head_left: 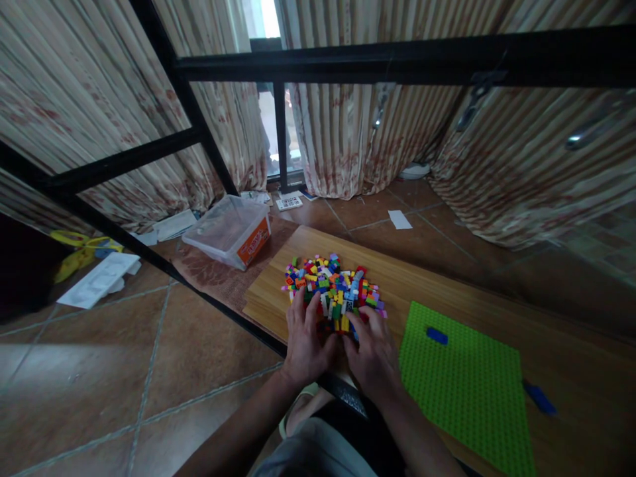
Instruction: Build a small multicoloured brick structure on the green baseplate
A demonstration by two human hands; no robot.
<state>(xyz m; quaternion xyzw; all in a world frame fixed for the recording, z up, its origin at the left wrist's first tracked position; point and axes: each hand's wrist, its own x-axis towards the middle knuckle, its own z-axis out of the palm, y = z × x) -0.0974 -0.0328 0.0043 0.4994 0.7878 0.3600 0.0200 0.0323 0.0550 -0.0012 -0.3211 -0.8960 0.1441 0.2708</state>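
A heap of small, many-coloured toy building bricks (328,279) lies on the wooden tabletop in front of me. My left hand (305,338) touches the near left side of the heap, its fingers spread and pointing away from me. At the near right side, my right hand (370,348) rests against the bricks with its fingers apart and bent. Both thumbs come close together at the near edge of the pile. No brick is plainly gripped in either hand. To the right lies a green studded baseplate (464,391), with a blue piece (437,336) on it.
A second blue piece (540,399) lies right of the baseplate. Behind the heap on the left stands a clear plastic box (218,228) with an orange label. Black metal bars (397,65) cross ahead of the table (397,265). Papers (399,219) lie on the tiled floor.
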